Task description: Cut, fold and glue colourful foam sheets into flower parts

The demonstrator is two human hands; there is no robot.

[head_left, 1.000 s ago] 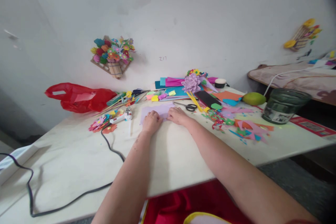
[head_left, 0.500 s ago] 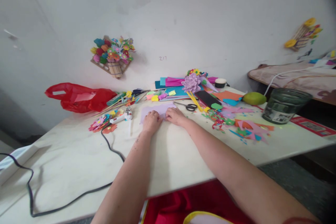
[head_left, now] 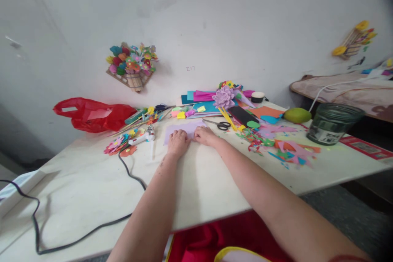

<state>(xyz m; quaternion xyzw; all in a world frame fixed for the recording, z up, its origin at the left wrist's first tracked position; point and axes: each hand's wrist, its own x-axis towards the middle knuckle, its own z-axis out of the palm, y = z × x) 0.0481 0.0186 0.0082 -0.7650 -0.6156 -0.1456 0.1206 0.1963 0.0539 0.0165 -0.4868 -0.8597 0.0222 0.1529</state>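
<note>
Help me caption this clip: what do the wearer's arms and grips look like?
The left grip and right grip are bare hands, without gloves. The left forearm and right forearm are uncovered; small dark marks speckle the left one near the wrist. A reddish edge at the picture's bottom may be the right sleeve.

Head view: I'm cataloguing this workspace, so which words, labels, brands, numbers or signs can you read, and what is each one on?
"217" (the first mark could be a Z): on the wall.
Jar label: dark print, too blurred to read.
Red sheet: printed, too blurred to read.
Glue gun: red marks, too small to read.
</note>
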